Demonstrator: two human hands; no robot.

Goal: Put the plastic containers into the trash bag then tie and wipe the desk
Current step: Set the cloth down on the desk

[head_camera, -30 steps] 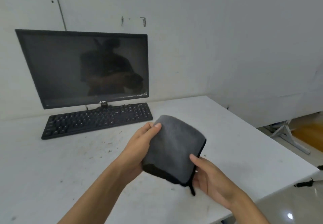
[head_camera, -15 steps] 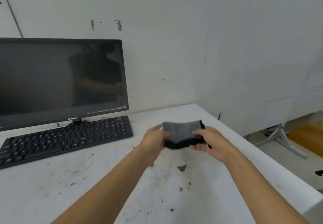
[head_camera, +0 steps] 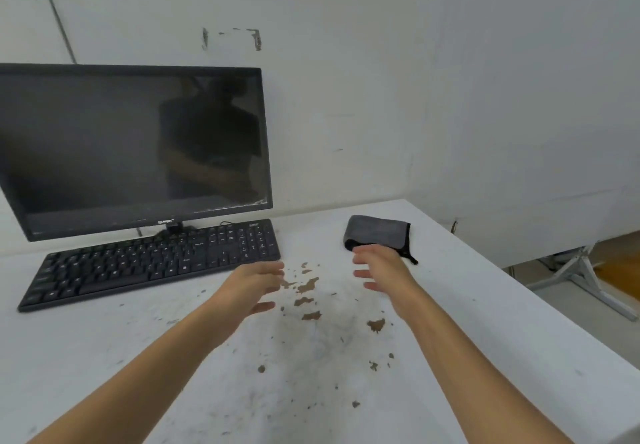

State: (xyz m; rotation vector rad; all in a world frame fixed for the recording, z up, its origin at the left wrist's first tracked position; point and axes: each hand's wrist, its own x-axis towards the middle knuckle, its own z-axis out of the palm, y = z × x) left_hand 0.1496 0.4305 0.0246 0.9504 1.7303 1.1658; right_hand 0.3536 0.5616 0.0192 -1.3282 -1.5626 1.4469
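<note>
A folded grey cloth (head_camera: 377,234) with a black edge lies on the white desk (head_camera: 485,305) at the far right, beyond my right hand. My right hand (head_camera: 381,272) hovers just in front of the cloth, fingers spread, holding nothing. Level with it and further left, near the keyboard's right end, my left hand (head_camera: 256,287) is open and empty too. Brown stains and crumbs (head_camera: 306,286) are scattered on the desk between and below my hands. No plastic containers or trash bag are in view.
A black keyboard (head_camera: 152,263) lies at the left in front of a dark monitor (head_camera: 131,145) against the white wall. The desk's right edge drops off to the floor, where a white metal stand leg (head_camera: 585,277) shows.
Both hands held the grey cloth before, carrying it forward over the desk. Now the cloth lies on the desk and both hands have let go and drawn back a little.
</note>
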